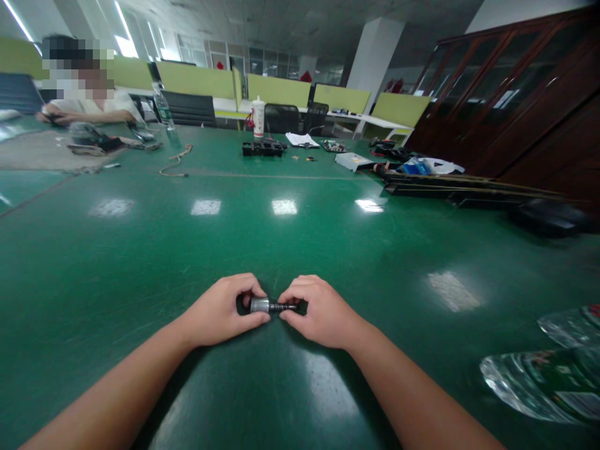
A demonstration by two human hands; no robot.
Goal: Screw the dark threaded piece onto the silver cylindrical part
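Note:
A small silver metal cylinder with a thin dark, ridged shaft point(260, 305) lies sideways between my hands, low over the green tabletop or on it; I cannot tell which. Its exact kind is too small to make out. My left hand point(222, 312) has its thumb and fingers curled around the cylinder end. From the other side, my right hand point(323, 310) closes its thumb and fingers about the tip of the shaft. The fingers partly cover both ends.
Two plastic water bottles point(544, 381) lie at the right edge of the green table point(304, 244). Across it are a black plastic part point(263, 149), a white cup point(258, 117), papers point(302, 140) and dark strips point(459, 184). Another person point(94, 103) sits at the far left.

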